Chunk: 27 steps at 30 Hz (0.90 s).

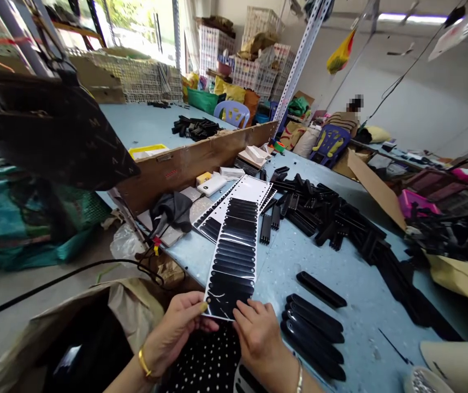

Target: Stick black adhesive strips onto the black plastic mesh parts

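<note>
A long white sheet of black rounded stickers [236, 248] stretches away from me, its near end held just past the table edge. My left hand [184, 322] pinches the near left corner, thumb on top and fingers beneath. At the near right corner my right hand [258, 330] has its fingers curled over the sheet's edge and the last black strips. More such sheets [213, 215] lie underneath at the far end. Right of my right hand, several glossy black elongated pieces with rounded ends [313, 333] lie side by side, with another one [321, 289] just beyond them.
A large heap of black slotted parts [319, 207] spreads over the blue table [283, 262]. A wooden board [201, 155] borders its left side, near a white power bank [212, 184] and grey cloth [171, 213]. A lined bag [123, 305] stands at lower left. Another person [342, 120] sits farther back.
</note>
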### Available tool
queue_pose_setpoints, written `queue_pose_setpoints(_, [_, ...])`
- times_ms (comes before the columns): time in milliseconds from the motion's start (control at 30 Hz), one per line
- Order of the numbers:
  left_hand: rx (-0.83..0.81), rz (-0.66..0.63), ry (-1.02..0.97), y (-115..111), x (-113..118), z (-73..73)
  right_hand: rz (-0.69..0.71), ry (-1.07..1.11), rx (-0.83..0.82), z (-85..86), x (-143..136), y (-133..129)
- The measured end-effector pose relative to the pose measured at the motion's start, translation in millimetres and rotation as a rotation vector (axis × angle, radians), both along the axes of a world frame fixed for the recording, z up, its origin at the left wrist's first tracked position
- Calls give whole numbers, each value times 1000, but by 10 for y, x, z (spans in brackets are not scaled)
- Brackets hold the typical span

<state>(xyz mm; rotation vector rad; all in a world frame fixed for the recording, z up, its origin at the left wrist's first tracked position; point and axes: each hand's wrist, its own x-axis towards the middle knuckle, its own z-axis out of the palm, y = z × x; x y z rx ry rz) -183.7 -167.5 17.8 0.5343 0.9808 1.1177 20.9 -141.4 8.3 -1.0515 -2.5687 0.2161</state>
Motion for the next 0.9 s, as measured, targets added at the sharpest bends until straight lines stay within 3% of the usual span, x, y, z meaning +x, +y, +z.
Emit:
queue_pose_setpoints(100, [-5,-19,-9,-12,45,20,10,24,-43,121,15,-26])
queue_pose_setpoints(200, [2,-15,10,-7,83,39,11,188,-67,167,-56,43])
queue_pose_setpoints(333, [11,-2,32,13,106,71,-13,465,-88,19,-239,196])
queue_pose_setpoints(500, [34,35,111,87,128,48,-80,561,-235,-146,-336,282])
queue_pose_setpoints(900, [43,35,120,321,225,-36,-166,740,-533,51,-385,433])
